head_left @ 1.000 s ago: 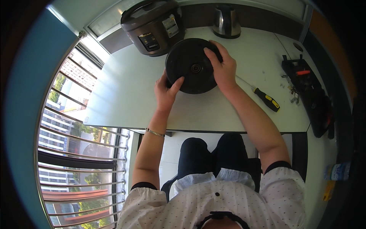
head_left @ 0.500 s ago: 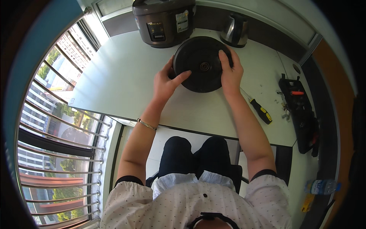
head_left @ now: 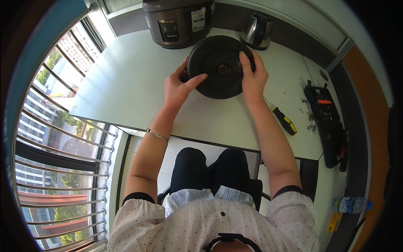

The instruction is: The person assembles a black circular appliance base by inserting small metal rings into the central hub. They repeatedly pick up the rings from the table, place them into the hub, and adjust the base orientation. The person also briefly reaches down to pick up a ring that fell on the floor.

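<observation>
1. A white table [head_left: 126, 84] stands by a barred window, with the seated person's knees below its edge.
2. The black round lid [head_left: 220, 67] lies flat on the table. The left hand [head_left: 178, 88] clasps its near-left rim, index finger stretched across the top; the right hand [head_left: 252, 75] grips its right rim.
3. It looks stiff, smooth and moderately heavy, best held at opposite rims.
4. Beyond the hands, the grey cooker [head_left: 178, 21] carries a dark panel and a pale rectangular sticker; a steel kettle [head_left: 257, 31] stands beside it.
5. Right of the right wrist lies a yellow-and-black screwdriver [head_left: 284, 121].

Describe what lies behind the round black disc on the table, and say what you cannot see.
Behind the black disc stand a dark cooker and a steel kettle. The disc's rim covers the cooker's base; the left hand and right hand hide its side edges.
</observation>
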Demonstrator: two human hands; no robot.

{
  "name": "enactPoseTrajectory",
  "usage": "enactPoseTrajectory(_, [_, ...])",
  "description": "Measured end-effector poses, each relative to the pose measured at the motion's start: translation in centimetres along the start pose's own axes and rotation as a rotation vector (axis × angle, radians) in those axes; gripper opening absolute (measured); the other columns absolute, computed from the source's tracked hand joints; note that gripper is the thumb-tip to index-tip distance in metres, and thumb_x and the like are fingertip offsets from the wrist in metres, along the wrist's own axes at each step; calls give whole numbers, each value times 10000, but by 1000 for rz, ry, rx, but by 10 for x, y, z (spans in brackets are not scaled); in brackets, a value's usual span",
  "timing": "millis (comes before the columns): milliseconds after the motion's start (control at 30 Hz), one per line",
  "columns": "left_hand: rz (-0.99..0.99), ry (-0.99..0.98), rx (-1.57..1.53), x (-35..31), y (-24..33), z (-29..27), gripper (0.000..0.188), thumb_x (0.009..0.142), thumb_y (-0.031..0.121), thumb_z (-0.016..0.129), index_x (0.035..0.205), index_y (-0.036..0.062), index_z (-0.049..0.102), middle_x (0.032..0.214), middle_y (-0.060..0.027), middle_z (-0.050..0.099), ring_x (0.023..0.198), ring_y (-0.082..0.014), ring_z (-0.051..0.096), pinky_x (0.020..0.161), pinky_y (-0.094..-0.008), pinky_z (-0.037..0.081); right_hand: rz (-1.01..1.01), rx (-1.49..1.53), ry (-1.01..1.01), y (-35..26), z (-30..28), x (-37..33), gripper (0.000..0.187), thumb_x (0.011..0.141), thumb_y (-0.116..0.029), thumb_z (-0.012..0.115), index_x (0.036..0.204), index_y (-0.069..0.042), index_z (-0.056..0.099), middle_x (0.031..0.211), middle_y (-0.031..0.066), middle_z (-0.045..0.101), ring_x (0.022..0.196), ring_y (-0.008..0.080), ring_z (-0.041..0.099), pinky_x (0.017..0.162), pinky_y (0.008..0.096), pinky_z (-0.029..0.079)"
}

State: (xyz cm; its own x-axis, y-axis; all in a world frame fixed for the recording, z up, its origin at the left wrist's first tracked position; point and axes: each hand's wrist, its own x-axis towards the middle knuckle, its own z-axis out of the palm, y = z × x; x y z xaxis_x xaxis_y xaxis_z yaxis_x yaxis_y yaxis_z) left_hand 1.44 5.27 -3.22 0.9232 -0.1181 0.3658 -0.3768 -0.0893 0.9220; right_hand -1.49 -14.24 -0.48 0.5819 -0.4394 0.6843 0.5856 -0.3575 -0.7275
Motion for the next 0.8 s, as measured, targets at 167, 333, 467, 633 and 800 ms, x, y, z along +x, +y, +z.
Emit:
enactPoseTrajectory(167, [85,-53,-11,1,-9,-4,909,596,377,830,1323,-16,451,855,-74,666,775,-120,611,756,-256,478,-25,-31,6,0,0,-1,402,870,-301,641,1109,19,593,874,130,675,809,171,637,762,266,485])
enactPoseTrajectory(333, [212,-114,95,-1,-5,-9,974,555,383,851,1336,-18,428,921,-103,682,852,-176,652,810,-288,485,-42,-61,8,3,-1,0,386,869,-307,640,1092,6,602,846,128,678,776,181,646,733,270,492])
enactPoseTrajectory(467, [187,-115,115,-1,-5,-9,943,569,365,841,1330,-16,435,942,-115,684,871,-193,657,820,-295,487,-116,-110,10,8,-2,3,371,863,-310,644,1075,-8,611,831,134,676,749,198,651,703,277,497])
enactPoseTrajectory(633, [164,-60,114,0,-8,-4,902,584,356,830,1315,-17,456,935,-113,683,863,-181,654,818,-284,488,-130,-146,8,7,-3,4,372,864,-331,636,1059,-14,618,822,136,672,739,210,652,685,283,498])
enactPoseTrajectory(800, [150,-39,77,-2,-6,1,876,591,342,829,1304,-19,471,937,-99,682,857,-147,642,816,-266,489,-110,-192,-13,6,-6,4,418,873,-380,612,1092,-25,597,842,133,669,757,217,653,695,292,499])
